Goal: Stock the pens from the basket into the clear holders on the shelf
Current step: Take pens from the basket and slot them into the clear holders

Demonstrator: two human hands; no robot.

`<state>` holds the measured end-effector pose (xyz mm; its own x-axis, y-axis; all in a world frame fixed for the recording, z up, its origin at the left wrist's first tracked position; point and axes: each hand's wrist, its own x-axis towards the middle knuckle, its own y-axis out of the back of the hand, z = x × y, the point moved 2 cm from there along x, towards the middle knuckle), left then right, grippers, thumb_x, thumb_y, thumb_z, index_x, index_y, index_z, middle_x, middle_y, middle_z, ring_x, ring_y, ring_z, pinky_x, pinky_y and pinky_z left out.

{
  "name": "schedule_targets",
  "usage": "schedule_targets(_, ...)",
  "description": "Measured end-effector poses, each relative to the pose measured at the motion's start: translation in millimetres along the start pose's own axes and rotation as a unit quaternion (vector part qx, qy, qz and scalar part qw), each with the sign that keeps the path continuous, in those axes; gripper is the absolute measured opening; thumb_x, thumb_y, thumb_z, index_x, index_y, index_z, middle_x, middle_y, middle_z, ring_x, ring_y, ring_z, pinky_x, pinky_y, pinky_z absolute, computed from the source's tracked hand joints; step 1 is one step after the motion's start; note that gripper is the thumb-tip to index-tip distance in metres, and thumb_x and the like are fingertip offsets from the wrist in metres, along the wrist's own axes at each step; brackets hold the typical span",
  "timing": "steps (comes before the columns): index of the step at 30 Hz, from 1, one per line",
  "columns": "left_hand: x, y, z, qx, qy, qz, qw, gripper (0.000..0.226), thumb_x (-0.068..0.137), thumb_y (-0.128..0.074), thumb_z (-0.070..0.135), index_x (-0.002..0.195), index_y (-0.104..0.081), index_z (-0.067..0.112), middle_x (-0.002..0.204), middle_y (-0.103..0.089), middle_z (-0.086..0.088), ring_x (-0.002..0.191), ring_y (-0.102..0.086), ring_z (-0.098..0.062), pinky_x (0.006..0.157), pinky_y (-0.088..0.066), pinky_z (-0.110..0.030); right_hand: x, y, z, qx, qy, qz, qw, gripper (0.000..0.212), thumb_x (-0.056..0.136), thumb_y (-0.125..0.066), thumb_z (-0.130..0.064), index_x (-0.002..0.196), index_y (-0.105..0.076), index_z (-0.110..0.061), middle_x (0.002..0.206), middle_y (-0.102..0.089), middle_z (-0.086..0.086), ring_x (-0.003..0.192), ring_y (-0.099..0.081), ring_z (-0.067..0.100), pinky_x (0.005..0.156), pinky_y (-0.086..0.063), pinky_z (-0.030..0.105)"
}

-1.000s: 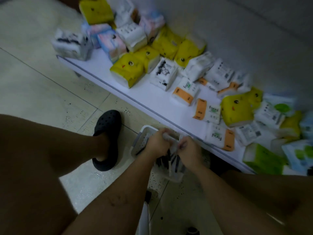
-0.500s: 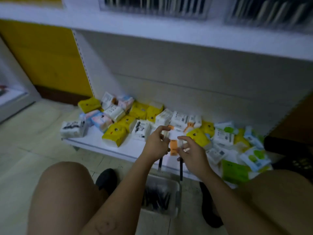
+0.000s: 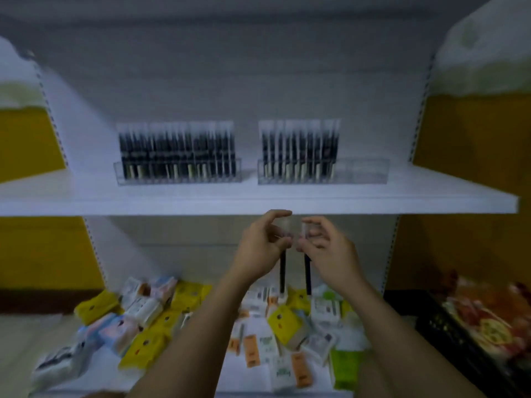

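Note:
Two clear holders stand on the white shelf [image 3: 258,201]. The left holder [image 3: 178,172] is full of black pens; the right holder [image 3: 323,172] holds pens in its left part, and its right end [image 3: 365,170] is bare. Just below the shelf's front edge, my left hand [image 3: 263,242] grips a black pen [image 3: 282,271] by its clear cap, the barrel hanging down. My right hand [image 3: 327,248] holds a second black pen [image 3: 308,274] the same way, close beside the first. The basket is out of view.
The lower shelf [image 3: 250,377] is strewn with several tissue packs, yellow [image 3: 283,320], white and green [image 3: 343,366]. A dark crate of orange packets [image 3: 474,320] sits at lower right. Yellow panels flank the shelving.
My view has swung up from the floor basket to the pen shelf. Both hands have risen from the basket to just under the shelf edge, each with a pen.

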<state>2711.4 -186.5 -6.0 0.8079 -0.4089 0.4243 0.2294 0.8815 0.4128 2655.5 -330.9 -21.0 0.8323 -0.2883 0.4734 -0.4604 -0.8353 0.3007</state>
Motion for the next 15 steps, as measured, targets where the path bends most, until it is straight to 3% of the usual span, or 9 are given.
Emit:
schedule_targets(4, 38.0, -0.4, 57.7, 0.028, -0.043, 0.004, 0.999, 0.028, 0.085, -0.067, 0.004, 0.099, -0.058, 0.028, 0.091, -0.067, -0.001, 0.076, -0.069, -0.015, 0.069, -0.058, -0.046, 30.6, 47.7, -39.2, -0.005, 0.04, 0.051, 0.998, 0.031, 0.084, -0.073, -0.018, 0.106, -0.059, -0.035, 0.09, -0.065, -0.006, 0.08, -0.065, 0.007, 0.074, -0.056, 0.03)
schedule_targets(8, 76.9, -1.5, 105.3, 0.049, -0.088, 0.005, 0.995, 0.027, 0.079, -0.075, 0.007, 0.09, -0.059, 0.027, 0.083, -0.064, 0.0, 0.075, -0.069, -0.017, 0.07, -0.059, -0.042, 63.5, 85.6, -66.4, -0.025, 0.065, 0.058, 0.996, 0.032, 0.084, -0.072, -0.017, 0.111, -0.061, -0.031, 0.099, -0.065, -0.008, 0.082, -0.064, 0.006, 0.076, -0.057, 0.029)
schedule_targets(11, 106.3, -2.9, 134.3, 0.057, -0.123, 0.002, 0.991, 0.026, 0.079, -0.077, 0.014, 0.097, -0.063, 0.026, 0.085, -0.068, 0.002, 0.074, -0.069, -0.012, 0.071, -0.06, -0.035, 88.5, 108.7, -74.9, -0.012, 0.074, 0.076, 0.994, 0.033, 0.083, -0.073, -0.015, 0.11, -0.062, -0.03, 0.096, -0.065, -0.001, 0.08, -0.066, 0.012, 0.073, -0.058, 0.03)
schedule_targets(15, 145.9, -8.6, 159.0, 0.044, -0.152, 0.008, 0.987, 0.027, 0.087, -0.068, 0.016, 0.111, -0.064, 0.029, 0.094, -0.068, 0.006, 0.075, -0.069, -0.007, 0.071, -0.06, -0.031, 124.2, 134.6, -79.2, -0.012, 0.098, 0.113, 0.989, 0.034, 0.085, -0.071, -0.014, 0.113, -0.062, -0.032, 0.097, -0.065, -0.004, 0.083, -0.065, 0.009, 0.077, -0.058, 0.028)
